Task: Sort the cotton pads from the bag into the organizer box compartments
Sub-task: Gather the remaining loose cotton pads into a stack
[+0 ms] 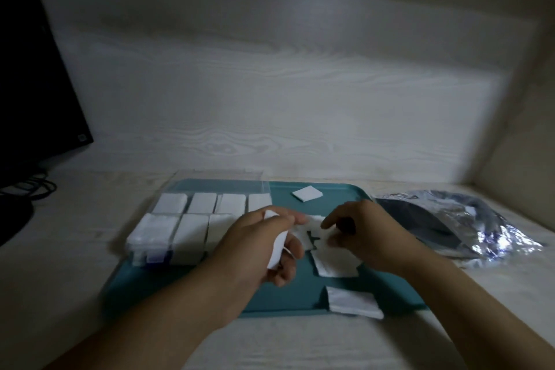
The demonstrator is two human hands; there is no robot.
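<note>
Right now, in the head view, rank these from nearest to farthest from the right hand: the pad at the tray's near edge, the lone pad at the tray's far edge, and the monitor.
From the right hand:
1. Pad at the tray's near edge, just below the hand.
2. Lone pad at the tray's far edge, up and left.
3. Monitor, far left.

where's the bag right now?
Head view: the bag lies on the table at the far right, just off the teal tray's right edge, beyond the right hand.

Two bare forearms; no sleeves; left hand (255, 245); right hand (369, 234).
</note>
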